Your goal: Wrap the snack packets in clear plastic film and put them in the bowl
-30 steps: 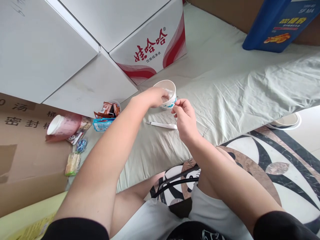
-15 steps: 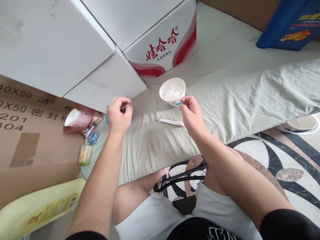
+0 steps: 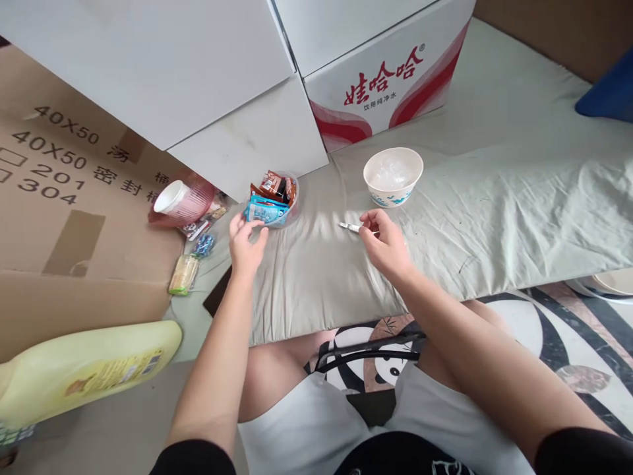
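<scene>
My left hand [image 3: 247, 245] has its fingers spread at the front rim of a clear plastic tub [image 3: 293, 212]. Inside the tub are blue packets [image 3: 266, 211] and brown-red packets [image 3: 274, 187]. My right hand [image 3: 384, 243] is half curled, thumb and forefinger apart, over a slim white utility knife [image 3: 350, 227]. The knife appears to lie on the cloth, its rear part hidden by the hand. Just beyond that hand stands a paper bowl [image 3: 393, 198] with a blue pattern, upright, clear plastic film [image 3: 394, 173] inside.
White cartons [image 3: 380, 92] are stacked behind. A brown cardboard box [image 3: 74, 244] stands left, with a cup [image 3: 173, 196] and small wrapped snacks [image 3: 182, 274] beside it. A yellow bottle [image 3: 99, 369] lies nearer. Pale cloth [image 3: 316, 290] covers the surface; a blue container [image 3: 608, 89] stands far right.
My right hand has left the paper bowl's rim and come down over the utility knife. My left hand has opened from a curl, revealing the tub of packets. The view has shifted left.
</scene>
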Demonstrator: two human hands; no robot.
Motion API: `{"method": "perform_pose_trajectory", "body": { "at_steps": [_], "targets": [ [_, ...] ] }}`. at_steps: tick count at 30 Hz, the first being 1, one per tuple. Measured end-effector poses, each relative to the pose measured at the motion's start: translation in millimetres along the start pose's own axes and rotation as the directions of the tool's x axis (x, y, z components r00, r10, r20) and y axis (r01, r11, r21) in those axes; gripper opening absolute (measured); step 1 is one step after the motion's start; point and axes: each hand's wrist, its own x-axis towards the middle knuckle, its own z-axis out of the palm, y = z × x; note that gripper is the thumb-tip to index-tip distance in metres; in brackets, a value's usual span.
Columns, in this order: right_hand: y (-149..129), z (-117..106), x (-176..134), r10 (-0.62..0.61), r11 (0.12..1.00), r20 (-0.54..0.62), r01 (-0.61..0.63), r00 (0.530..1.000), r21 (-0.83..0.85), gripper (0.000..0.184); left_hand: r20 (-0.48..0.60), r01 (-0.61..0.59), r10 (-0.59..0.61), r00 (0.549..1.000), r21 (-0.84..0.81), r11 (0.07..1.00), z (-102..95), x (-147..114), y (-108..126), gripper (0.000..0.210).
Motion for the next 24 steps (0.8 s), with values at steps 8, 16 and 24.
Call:
{"method": "perform_pose_trajectory", "body": {
  "at_steps": [8, 16, 24],
  "targets": [
    [-1.1, 20.7, 0.6, -0.004, 1.000, 0.049, 0.004, 0.999, -0.015, 0.013, -0.008, 0.074, -0.076, 0.997, -0.156, 0.985, 23.2, 2.3, -9.7, 0.023],
    [7.3, 25.9, -5.1, -0.028, 0.999, 0.208, 0.036, 0.978, -0.031, 0.028, 0.032, 0.071, -0.064, 0.997, -0.341, 0.937, 34.0, -32.9, 9.1, 0.035],
    [3.7, 30.1, -28.5, -0.245, 0.932, 0.392, 0.327, 0.887, -0.157, 0.058, -0.125, -0.071, 0.026, 0.992, -0.368, 0.927, 39.7, -88.3, 42.3, 0.040]
  ]
}}
